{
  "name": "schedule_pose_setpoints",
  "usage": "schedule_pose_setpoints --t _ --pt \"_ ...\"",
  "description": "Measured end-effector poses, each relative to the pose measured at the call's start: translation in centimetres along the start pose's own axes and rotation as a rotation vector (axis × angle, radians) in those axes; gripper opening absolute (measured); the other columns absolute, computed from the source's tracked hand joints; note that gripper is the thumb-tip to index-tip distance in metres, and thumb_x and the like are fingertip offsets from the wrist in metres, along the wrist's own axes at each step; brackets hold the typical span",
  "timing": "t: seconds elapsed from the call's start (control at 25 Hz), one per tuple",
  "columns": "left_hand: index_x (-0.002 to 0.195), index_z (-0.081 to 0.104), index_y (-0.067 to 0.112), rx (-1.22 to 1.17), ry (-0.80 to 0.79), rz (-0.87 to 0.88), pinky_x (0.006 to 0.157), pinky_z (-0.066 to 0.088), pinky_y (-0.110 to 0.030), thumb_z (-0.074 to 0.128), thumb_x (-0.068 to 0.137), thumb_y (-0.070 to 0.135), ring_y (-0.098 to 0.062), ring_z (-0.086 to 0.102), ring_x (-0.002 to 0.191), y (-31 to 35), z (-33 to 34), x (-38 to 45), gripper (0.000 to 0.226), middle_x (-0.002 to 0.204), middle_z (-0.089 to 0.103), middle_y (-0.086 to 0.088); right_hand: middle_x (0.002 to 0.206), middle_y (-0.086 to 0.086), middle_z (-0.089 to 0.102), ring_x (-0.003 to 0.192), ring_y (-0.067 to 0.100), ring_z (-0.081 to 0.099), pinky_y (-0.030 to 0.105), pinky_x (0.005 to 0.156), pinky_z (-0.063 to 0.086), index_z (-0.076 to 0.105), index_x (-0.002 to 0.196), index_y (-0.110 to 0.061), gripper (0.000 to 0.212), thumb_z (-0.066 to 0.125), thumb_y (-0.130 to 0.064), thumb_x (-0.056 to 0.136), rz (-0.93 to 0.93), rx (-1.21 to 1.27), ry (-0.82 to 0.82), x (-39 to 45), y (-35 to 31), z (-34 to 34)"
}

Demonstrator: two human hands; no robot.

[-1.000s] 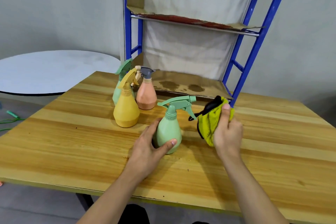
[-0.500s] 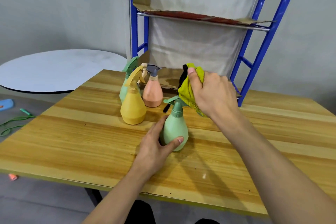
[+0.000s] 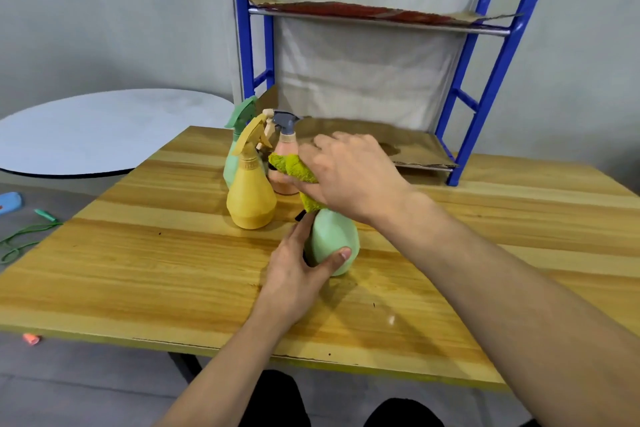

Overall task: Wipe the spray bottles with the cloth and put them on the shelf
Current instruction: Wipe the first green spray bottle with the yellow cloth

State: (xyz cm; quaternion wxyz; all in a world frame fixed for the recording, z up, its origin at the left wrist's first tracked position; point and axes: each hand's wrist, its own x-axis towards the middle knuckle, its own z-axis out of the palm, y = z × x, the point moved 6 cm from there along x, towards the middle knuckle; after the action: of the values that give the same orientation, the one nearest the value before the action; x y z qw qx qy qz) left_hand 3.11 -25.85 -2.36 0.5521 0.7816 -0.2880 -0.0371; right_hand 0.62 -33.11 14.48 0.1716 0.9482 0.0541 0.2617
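Right hand (image 3: 349,177) presses bunched yellow cloth (image 3: 294,168) over green bottle (image 3: 334,241)'s top; left hand (image 3: 298,274) grips its base. Best keep that base steady.

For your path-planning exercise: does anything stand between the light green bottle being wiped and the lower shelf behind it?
Nothing stands directly between them. The light green bottle, held by the left hand, has bare table behind it up to the lower shelf. The other three bottles cluster off to the left. The right hand with the cloth covers its top.
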Motion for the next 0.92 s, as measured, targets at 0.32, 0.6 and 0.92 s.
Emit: schedule_pose_setpoints --t 0.32,0.6,0.92 --pt "0.154 0.040 0.038 -0.030 -0.011 0.019 0.112 0.047 -0.038 0.075 0.079 0.064 -0.003 0.050 0.134 -0.3 0.0 -0.2 0.087 0.145 0.054 0.018 0.050 -0.011 0.046 0.044 0.000 0.046 0.014 0.047 0.034 0.049 0.064 -0.021 0.048 0.043 -0.050 0.102 0.992 1.001 0.645 -7.6 7.7 -0.6" --pt "0.145 0.030 0.048 0.011 0.027 0.047 0.114 0.033 -0.021 0.080 0.082 0.049 0.010 0.037 0.132 -0.2 -0.1 -0.3 0.080 0.137 0.042 0.028 0.069 -0.002 0.067 0.067 0.016 0.064 0.032 0.066 0.046 0.065 0.073 -0.015 0.051 0.047 -0.057 0.097 1.294 1.172 0.455 -11.3 4.8 6.9" --pt "0.155 0.037 0.037 0.031 0.022 0.056 0.114 0.044 -0.035 0.078 0.082 0.055 -0.001 0.045 0.134 0.1 0.0 -0.2 0.086 0.144 0.048 0.021 0.071 -0.002 0.052 0.069 0.026 0.047 0.034 0.064 0.035 0.061 0.101 -0.016 0.050 0.034 -0.058 0.100 1.115 0.640 0.217 -12.4 6.3 5.1"
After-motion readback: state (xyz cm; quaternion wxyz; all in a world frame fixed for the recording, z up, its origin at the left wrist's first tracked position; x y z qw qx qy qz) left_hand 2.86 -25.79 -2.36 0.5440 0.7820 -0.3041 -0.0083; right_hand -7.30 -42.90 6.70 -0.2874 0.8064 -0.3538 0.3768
